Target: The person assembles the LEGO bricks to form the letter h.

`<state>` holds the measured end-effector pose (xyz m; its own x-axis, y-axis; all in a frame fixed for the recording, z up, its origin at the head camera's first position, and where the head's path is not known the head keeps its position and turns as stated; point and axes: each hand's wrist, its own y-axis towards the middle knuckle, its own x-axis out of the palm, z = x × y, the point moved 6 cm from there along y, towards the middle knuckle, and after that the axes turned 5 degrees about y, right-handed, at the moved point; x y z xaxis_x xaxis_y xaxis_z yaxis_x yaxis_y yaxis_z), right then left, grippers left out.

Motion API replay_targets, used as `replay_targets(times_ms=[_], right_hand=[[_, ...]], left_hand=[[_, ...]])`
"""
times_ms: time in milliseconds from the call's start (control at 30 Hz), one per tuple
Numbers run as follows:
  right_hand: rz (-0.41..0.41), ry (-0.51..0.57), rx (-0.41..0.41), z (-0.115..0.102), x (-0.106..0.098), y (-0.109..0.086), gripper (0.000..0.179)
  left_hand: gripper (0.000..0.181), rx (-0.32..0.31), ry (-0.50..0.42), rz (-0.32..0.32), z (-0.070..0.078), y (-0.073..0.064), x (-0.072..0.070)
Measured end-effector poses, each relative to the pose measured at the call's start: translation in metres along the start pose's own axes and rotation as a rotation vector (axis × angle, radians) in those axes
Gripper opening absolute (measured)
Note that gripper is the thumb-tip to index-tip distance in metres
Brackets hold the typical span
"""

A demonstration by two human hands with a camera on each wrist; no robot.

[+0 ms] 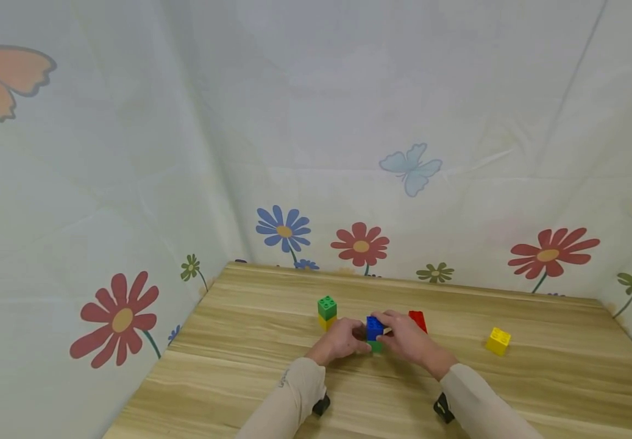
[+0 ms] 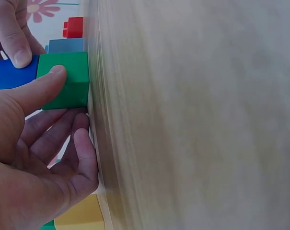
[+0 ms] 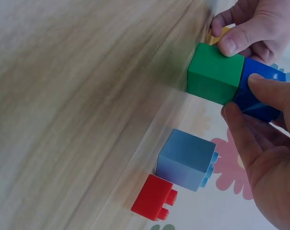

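A blue toy brick (image 1: 374, 328) sits on top of a green brick (image 3: 214, 74), and the two look joined or nearly so. My left hand (image 1: 344, 339) holds the green brick low down, its thumb on one face and fingers on the opposite side. With thumb and fingers my right hand (image 1: 410, 337) pinches the blue brick from the other side. To the left of my left hand stands a stack of a green brick (image 1: 327, 308) on a yellow brick (image 1: 326, 323).
Beyond my right hand lie a red brick (image 1: 417, 321) and a light blue brick (image 3: 185, 158), which the head view hides. Farther right on the wooden table (image 1: 228, 341) is a single yellow brick (image 1: 498, 341). A flower-printed curtain (image 1: 316, 122) borders the table's back and sides.
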<state>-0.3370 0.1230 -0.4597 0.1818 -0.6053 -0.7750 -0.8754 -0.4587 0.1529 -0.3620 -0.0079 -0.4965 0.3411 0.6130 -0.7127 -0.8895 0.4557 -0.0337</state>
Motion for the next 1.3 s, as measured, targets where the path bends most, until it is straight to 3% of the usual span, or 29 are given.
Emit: replay_targets(times_ms=[867, 1300], right_hand=[[0.000, -0.028, -0.018, 0.002, 0.002, 0.000, 0.055], [0.069, 0.081, 0.013, 0.011, 0.002, 0.002, 0.054]], left_hand=[[0.021, -0.011, 0.009, -0.015, -0.001, 0.002, 0.000], [0.025, -0.001, 0.067, -0.008, 0.002, 0.001, -0.001]])
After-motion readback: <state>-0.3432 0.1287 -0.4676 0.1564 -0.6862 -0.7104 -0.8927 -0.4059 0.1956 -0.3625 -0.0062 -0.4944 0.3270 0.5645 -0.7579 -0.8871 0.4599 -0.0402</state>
